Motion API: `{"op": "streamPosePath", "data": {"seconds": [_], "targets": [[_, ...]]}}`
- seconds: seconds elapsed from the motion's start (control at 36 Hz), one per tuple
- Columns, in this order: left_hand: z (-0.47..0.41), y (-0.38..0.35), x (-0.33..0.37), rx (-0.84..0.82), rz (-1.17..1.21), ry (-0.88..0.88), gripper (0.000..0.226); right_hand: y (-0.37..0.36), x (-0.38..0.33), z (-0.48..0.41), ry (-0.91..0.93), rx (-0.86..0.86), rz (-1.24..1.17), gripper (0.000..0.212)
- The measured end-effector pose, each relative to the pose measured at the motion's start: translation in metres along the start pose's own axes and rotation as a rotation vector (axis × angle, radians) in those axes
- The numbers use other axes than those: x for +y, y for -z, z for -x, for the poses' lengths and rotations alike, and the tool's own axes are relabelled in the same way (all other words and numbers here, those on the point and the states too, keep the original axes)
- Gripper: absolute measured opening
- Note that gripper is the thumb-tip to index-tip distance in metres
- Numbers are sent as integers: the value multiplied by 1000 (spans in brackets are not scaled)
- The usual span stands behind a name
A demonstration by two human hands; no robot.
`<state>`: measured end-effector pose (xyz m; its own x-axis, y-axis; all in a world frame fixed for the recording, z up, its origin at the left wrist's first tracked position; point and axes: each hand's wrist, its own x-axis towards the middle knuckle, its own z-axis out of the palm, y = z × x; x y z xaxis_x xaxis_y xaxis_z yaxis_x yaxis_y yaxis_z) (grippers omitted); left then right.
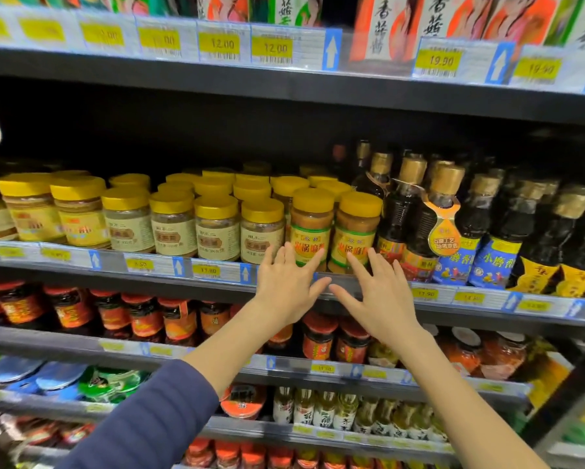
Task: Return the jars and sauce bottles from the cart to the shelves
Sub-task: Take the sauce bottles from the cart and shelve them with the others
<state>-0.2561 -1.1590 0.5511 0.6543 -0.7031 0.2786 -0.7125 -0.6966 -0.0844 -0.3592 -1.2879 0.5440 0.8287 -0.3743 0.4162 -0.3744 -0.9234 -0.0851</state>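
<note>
Two yellow-lidded jars of brown paste with green and yellow labels stand side by side at the front of the middle shelf (216, 284): the left jar (310, 225) and the right jar (357, 228). My left hand (286, 282) is spread with straight fingers just below and in front of the left jar, fingertips at its label. My right hand (380, 292) is spread the same way in front of the right jar. Neither hand holds anything. The cart is out of view.
More yellow-lidded jars (216, 228) fill the shelf to the left. Dark sauce bottles (443, 218) with gold caps stand close on the right. Red-lidded chili jars (142, 316) line the shelf below. Boxed goods (382, 25) sit on the top shelf.
</note>
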Motion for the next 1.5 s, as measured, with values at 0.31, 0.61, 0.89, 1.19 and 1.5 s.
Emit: {"op": "streamPosePath", "data": {"seconds": [0.31,0.61,0.89,1.19,1.5], "targets": [[52,2,-82,80,-6,-11,82,-15,-100,10,130,51,-101,71],[73,-6,-132,62,-23,89,67,-27,-142,-4,128,-19,-63,72],[52,-5,-136,6,-16,141,65,-31,-145,-22,87,-37,2,82],[38,-3,-127,19,-35,191,62,-39,-144,-28,65,78,7,83],[36,-6,-126,53,-10,195,62,-39,-137,-30,81,79,13,85]]}}
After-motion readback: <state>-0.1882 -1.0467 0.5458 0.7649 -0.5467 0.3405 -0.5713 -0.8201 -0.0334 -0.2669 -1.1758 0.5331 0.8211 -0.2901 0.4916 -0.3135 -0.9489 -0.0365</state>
